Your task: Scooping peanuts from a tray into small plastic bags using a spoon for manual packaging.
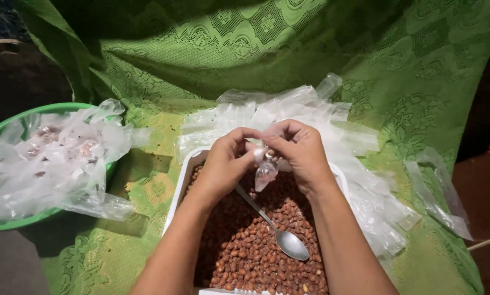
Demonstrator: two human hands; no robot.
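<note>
Both your left hand (226,158) and right hand (299,150) pinch the neck of a small clear plastic bag (265,173) above the white tub (183,180) of peanuts (250,246); thin, limp and probably slippery, it is best gripped at that gathered top.

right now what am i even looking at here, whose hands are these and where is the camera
The single picture comes from a camera worn on a person's head, looking down at their own two bare hands. There is no machine. The left hand and right hand together pinch the top of a small clear plastic bag with a few peanuts inside. Below them is a white tub full of peanuts, with a metal spoon lying on top. Behind the tub is a heap of empty clear bags. To the left, a green basin holds filled bags. Everything rests on a green lace cloth.
</note>
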